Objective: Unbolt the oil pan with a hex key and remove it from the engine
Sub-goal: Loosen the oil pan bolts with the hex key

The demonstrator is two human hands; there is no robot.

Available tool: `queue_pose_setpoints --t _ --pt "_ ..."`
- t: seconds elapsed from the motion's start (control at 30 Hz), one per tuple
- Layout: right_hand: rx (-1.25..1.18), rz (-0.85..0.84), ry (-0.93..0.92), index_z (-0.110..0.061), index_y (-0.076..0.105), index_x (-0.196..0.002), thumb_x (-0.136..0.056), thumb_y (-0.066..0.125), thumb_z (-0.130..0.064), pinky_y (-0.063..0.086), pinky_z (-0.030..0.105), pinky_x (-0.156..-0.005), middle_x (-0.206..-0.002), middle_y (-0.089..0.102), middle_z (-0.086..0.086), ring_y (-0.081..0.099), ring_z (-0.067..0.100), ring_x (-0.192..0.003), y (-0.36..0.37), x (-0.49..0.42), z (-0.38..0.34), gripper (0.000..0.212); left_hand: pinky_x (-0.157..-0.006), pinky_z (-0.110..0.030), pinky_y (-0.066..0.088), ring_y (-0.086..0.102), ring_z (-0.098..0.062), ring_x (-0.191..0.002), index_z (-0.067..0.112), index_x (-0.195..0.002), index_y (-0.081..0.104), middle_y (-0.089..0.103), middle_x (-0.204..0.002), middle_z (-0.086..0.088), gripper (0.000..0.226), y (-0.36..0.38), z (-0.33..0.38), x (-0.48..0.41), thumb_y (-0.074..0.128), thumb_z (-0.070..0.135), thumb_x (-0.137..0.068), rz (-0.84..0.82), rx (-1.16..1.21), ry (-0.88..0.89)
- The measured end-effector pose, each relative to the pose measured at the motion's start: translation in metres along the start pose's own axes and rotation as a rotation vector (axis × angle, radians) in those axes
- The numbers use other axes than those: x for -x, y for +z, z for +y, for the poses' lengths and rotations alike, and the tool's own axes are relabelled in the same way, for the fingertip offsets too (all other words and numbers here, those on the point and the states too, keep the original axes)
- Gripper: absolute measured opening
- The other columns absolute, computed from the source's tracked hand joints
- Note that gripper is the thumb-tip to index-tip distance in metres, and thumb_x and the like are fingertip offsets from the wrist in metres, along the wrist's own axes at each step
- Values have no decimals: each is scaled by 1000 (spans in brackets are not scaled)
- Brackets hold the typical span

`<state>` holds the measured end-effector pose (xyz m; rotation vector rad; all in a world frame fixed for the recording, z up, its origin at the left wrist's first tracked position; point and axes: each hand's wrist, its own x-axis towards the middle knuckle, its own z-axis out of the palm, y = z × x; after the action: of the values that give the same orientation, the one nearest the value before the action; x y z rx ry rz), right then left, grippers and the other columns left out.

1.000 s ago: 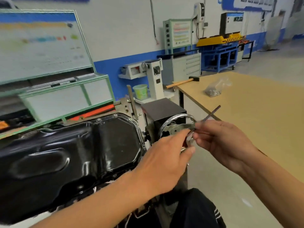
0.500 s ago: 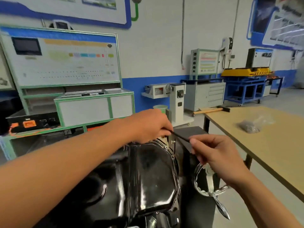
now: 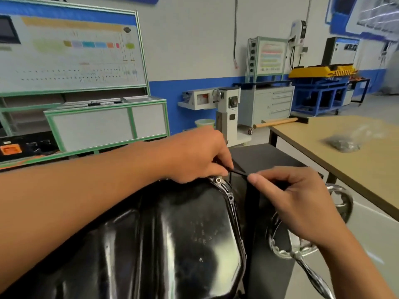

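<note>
Step in hand: I am judging this as early unbolting. I am bringing the hex key [image 3: 239,172] to the far corner of the oil pan [image 3: 183,234], and the pan is sitting on the engine, not yet lifted.
Left hand: the left hand [image 3: 198,156] is reaching across the pan and pinching one end of the hex key between thumb and fingertips.
Right hand: the right hand [image 3: 298,197] is pinching the other end with its fingers curled in.
Hex key: it is spanning the short gap between the hands, and a thin leg is seeming to drop just beside the pan rim. I cannot tell whether it is seated in a socket.
Oil pan: it is lying glossy and black under both forearms, its far rim just below the left hand's fingertips.
Bolt: a silver bolt [image 3: 218,180] is showing on the rim, just under the left hand.
Next move: I am expecting to need the short leg square in a bolt head, then a firm turn from the right hand while the left hand is steadying.
Beyond the right hand: a counter [image 3: 367,180] is carrying a hammer [image 3: 278,122] and a plastic bag [image 3: 345,143] of small parts.
Writing: the wall panels behind the left hand are showing coloured blocks and text too blurred to read, and I am finding no brand.
</note>
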<state>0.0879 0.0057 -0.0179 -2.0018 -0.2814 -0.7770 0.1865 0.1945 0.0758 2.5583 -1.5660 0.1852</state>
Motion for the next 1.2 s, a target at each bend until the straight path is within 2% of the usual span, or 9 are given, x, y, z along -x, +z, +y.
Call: queue_pose_setpoints --t 0.2,0.3,0.37,0.6,0.67,0.73,0.8,0.93,1.2 --pt "-57 11 22 -27 81 -82 -87 73 -32 44 10 -54 -66 73 -9 64 1 -56 8 3 9 11 -59 4 34 53 23 -65 25 -109 77 49 -54 44 21 6 -5 3 73 20 -88 -15 35 -37" --pt "-117 33 36 -24 80 -77 -88 73 -30 37 8 -45 -50 64 -7 50 -1 -41 13 6 9 14 -59 5 34 53 23 -65 24 -108 77 49 -54 46 22 5 -6 5 74 17 -87 -5 74 -66" --pt "-139 54 48 -28 80 -76 -87 73 -32 35 10 -43 -48 60 -3 44 0 -41 18 11 8 14 -59 5 34 53 23 -65 25 -108 77 52 -57 42 23 7 -6 7 74 17 -87 -5 77 -71" --pt "-171 98 110 -37 79 -81 -90 70 -34 43 31 -48 -59 67 9 58 32 -55 24 30 8 13 -69 1 40 60 18 -78 32 -106 77 58 -75 39 22 10 -4 9 73 20 -88 -2 73 -71" --pt "-176 106 110 -38 79 -81 -90 71 -31 43 29 -49 -59 67 6 58 29 -55 25 32 10 14 -72 -2 41 61 16 -82 33 -105 77 61 -79 37 21 10 -3 9 73 21 -88 -6 63 -72" --pt "-198 116 98 -36 80 -80 -91 71 -26 41 13 -49 -56 66 -5 55 7 -48 28 33 12 17 -73 -3 43 62 14 -84 33 -105 77 65 -86 35 21 10 -2 9 72 21 -89 -5 57 -72" --pt "-214 130 90 -35 80 -79 -91 71 -22 41 6 -53 -59 68 -14 60 -2 -53 31 34 12 20 -74 -4 43 61 14 -85 33 -106 77 68 -96 32 21 10 -1 9 72 22 -89 -4 47 -71" --pt "-229 164 101 -36 79 -85 -90 71 -25 48 10 -59 -70 74 -9 68 4 -63 35 34 14 16 -74 -4 41 59 15 -77 31 -110 75 68 -100 30 22 11 -1 8 71 24 -90 -10 11 -71" --pt "-321 107 182 -32 81 -83 -87 66 -38 49 24 -61 -72 71 17 58 13 -64 42 42 18 17 -84 -31 55 64 -1 -91 31 -110 75 74 -102 18 20 10 4 6 68 30 -91 -55 -128 6"
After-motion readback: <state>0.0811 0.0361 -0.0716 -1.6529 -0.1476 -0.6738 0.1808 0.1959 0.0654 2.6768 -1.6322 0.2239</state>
